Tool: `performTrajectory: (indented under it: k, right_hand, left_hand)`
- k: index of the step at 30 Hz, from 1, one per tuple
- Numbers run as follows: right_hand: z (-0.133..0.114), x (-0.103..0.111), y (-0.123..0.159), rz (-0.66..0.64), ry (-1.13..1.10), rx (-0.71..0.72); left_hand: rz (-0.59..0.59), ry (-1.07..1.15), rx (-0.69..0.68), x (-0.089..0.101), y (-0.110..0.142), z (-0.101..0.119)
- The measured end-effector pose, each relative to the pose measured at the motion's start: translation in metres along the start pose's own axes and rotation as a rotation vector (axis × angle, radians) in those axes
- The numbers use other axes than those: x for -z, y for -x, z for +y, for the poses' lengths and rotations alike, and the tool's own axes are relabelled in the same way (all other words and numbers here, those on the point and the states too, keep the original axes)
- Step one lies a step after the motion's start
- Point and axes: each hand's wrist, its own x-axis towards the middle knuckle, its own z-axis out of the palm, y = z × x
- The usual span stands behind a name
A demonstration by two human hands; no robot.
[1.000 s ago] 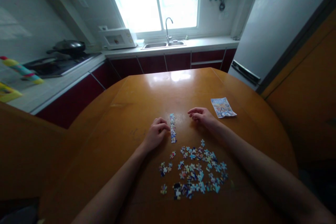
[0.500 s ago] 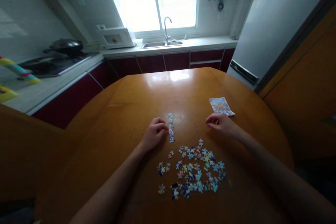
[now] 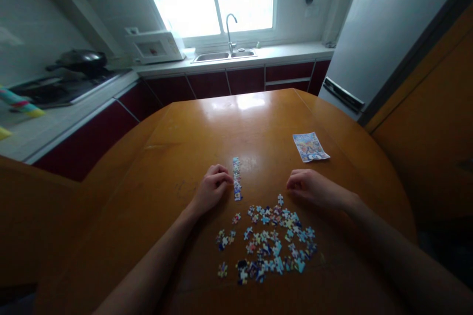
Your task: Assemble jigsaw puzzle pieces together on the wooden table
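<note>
A narrow assembled strip of jigsaw puzzle (image 3: 237, 179) lies lengthwise on the wooden table. My left hand (image 3: 212, 187) rests just left of it, fingers loosely bent and the fingertips at the strip's edge; I see nothing held. My right hand (image 3: 308, 187) is low over the table on the right, fingers curled inward and tips drawn together. Whatever may be between them is hidden. Just left of and below those fingertips lies a single jigsaw piece (image 3: 280, 199). Nearer to me spreads a loose heap of jigsaw pieces (image 3: 275, 243), mostly pale blue and multicoloured.
A printed picture sheet (image 3: 310, 147) lies beyond my right hand. Stray pieces (image 3: 225, 239) sit left of the heap. Past the table (image 3: 177, 133) are a counter with a sink (image 3: 223, 56), a white microwave (image 3: 157, 47), a pan on the stove (image 3: 83, 60) and a refrigerator (image 3: 364, 34).
My right hand has come down and slightly nearer the single piece, away from the picture sheet. The left hand stays beside the strip. The whole view has shifted slightly.
</note>
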Motion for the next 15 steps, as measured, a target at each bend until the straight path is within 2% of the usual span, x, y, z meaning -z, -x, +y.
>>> performTrajectory:
  k: [9,15]
  right_hand:
    - [0.0021,0.0028,-0.0008,0.002,0.063,-0.008]
    - [0.0036,0.0035,-0.0003,0.033,0.016,-0.014]
  left_hand:
    - [-0.005,0.001,0.008,0.0006,-0.0005,0.0017]
    - [-0.011,-0.020,0.003,-0.0002,-0.0005,-0.0008]
